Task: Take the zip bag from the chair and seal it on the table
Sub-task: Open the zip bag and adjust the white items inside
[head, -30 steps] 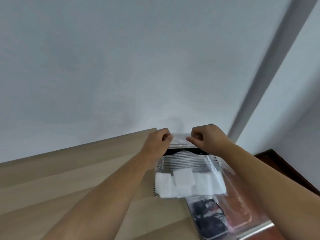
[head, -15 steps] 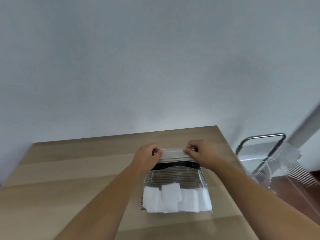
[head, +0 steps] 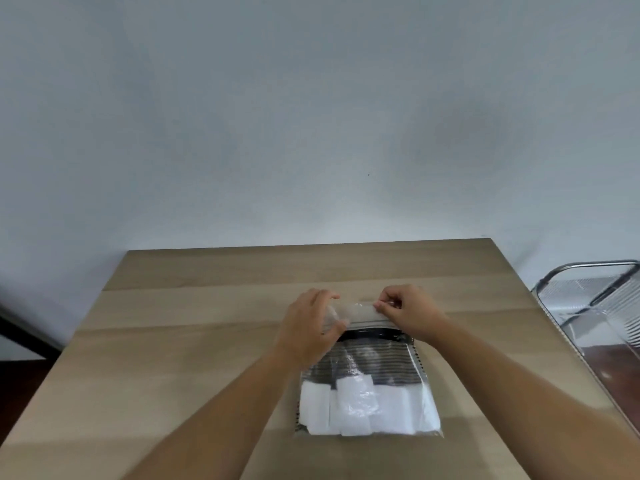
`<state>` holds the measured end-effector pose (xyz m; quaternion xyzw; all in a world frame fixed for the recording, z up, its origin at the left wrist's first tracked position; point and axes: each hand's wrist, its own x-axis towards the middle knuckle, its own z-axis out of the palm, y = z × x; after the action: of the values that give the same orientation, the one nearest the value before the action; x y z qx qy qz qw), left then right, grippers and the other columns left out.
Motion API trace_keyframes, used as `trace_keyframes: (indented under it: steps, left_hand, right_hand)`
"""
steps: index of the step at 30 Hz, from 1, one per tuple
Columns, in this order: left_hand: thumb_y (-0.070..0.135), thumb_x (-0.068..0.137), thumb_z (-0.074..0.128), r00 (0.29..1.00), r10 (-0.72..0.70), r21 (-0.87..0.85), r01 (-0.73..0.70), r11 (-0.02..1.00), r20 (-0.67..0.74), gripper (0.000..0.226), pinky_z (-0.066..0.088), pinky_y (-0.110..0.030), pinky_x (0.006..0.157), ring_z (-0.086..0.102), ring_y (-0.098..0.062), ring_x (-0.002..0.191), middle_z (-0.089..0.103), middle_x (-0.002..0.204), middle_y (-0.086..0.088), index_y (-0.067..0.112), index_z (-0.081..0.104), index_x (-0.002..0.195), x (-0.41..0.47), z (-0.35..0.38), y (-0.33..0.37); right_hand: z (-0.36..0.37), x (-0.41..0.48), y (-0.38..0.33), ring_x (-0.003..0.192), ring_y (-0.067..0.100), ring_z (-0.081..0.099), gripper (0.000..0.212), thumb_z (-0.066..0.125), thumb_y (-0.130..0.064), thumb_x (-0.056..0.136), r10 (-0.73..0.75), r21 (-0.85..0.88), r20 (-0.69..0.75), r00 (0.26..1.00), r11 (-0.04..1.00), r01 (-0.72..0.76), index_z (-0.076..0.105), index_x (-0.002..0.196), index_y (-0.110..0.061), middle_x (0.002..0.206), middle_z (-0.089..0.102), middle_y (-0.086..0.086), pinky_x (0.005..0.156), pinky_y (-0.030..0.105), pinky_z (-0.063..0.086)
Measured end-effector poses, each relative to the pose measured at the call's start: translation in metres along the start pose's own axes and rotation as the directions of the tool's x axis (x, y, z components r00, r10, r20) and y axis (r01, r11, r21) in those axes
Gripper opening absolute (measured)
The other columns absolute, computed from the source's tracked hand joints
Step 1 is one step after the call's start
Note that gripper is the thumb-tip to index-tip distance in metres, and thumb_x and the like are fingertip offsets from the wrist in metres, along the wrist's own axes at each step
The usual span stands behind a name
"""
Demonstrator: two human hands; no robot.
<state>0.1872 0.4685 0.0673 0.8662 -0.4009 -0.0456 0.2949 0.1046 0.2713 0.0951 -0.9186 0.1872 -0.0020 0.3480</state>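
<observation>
A clear zip bag point(head: 367, 382) lies flat on the wooden table point(head: 207, 341), right of centre. Inside it are a black-and-white striped item and several white square pads at the near end. My left hand point(head: 310, 327) pinches the left end of the bag's zip strip at its far edge. My right hand point(head: 405, 313) pinches the same strip a little to the right. The strip between the two hands is short and transparent. Both forearms reach in from the bottom of the view.
A clear plastic chair point(head: 595, 306) with a metal frame stands just off the table's right edge. A pale wall rises directly behind the table's far edge. Dark floor shows at the far left.
The view swung left, bringing the whole table into sight. The bag came fully onto the table, away from the chair. Both hands stayed pinched on its top strip, now closer together.
</observation>
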Motion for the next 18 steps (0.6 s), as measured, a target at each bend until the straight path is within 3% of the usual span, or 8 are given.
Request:
trace_keyframes:
  steps: [2,4,7,9,11,15,18]
  left_hand:
    - [0.063,0.077,0.049,0.987,0.159,0.179,-0.16,0.971,0.017,0.055,0.031,-0.029,0.1,0.045,-0.012,0.112,0.053,0.121,0.006,0.027,0.046,0.119,-0.005,0.007,0.001]
    - [0.056,0.074,0.056,0.965,0.262,0.318,-0.245,0.916,-0.01,0.047,0.038,-0.033,0.094,0.054,-0.016,0.104,0.06,0.113,0.005,0.026,0.053,0.11,-0.006,0.013,0.003]
    - [0.027,0.072,0.065,0.955,0.276,0.291,-0.236,0.927,-0.105,0.021,0.044,-0.03,0.077,0.062,-0.015,0.08,0.067,0.088,0.007,0.024,0.06,0.092,-0.002,0.018,0.009]
    - [0.022,0.077,0.061,0.962,0.247,0.256,-0.212,0.943,-0.113,0.01,0.038,-0.025,0.073,0.061,-0.013,0.072,0.068,0.08,0.007,0.023,0.062,0.087,0.001,0.019,0.013]
    - [0.025,0.083,0.054,0.973,0.203,0.239,-0.172,0.956,-0.112,0.01,0.032,-0.024,0.073,0.061,-0.013,0.07,0.069,0.079,0.007,0.023,0.063,0.087,0.005,0.019,0.017]
    - [0.029,0.086,0.045,0.983,0.141,0.242,-0.109,0.964,-0.118,0.02,0.031,-0.027,0.072,0.058,-0.014,0.068,0.069,0.078,0.006,0.021,0.064,0.085,0.012,0.022,0.028]
    - [0.028,0.087,0.043,0.992,0.078,0.209,-0.055,0.976,-0.104,0.02,0.033,-0.031,0.071,0.052,-0.014,0.064,0.066,0.074,0.006,0.022,0.062,0.082,0.016,0.022,0.034]
  right_hand:
    - [0.0,0.001,-0.001,0.058,0.008,0.05,0.024,0.064,-0.026,0.087,0.0,0.007,-0.001,1.0,1.0,0.0,0.061,0.063,-0.026,0.062,0.059,-0.007,0.051,0.02,0.037]
    - [0.0,0.002,-0.002,0.059,0.009,0.05,0.025,0.064,-0.026,0.087,-0.001,0.01,0.017,1.0,1.0,0.001,0.061,0.063,-0.027,0.062,0.059,-0.007,0.052,0.021,0.037]
    - [-0.004,0.0,-0.002,0.061,0.009,0.05,0.021,0.065,-0.026,0.087,-0.039,-0.002,0.014,0.999,0.999,0.039,0.062,0.067,-0.03,0.063,0.059,-0.01,0.057,0.024,0.041]
    - [-0.006,-0.003,0.0,0.077,0.007,0.051,0.008,0.061,-0.034,0.088,-0.115,-0.143,-0.053,0.992,0.984,0.106,0.066,0.088,-0.028,0.08,0.062,-0.011,0.076,0.03,0.045]
    - [-0.002,-0.012,0.003,0.094,0.006,0.048,0.029,0.053,-0.046,0.088,-0.235,-0.306,-0.154,0.96,0.935,0.18,0.061,0.108,-0.027,0.098,0.058,-0.012,0.089,0.032,0.039]
    - [0.013,-0.034,0.008,0.084,0.015,0.056,0.043,0.056,-0.058,0.078,-0.441,-0.516,-0.209,0.873,0.808,0.284,0.061,0.099,-0.021,0.092,0.062,-0.006,0.077,0.033,0.047]
    - [0.016,-0.037,0.022,0.073,0.022,0.061,0.029,0.077,-0.033,0.069,-0.413,-0.557,-0.245,0.877,0.801,0.221,0.063,0.088,-0.017,0.082,0.064,-0.001,0.066,0.034,0.049]
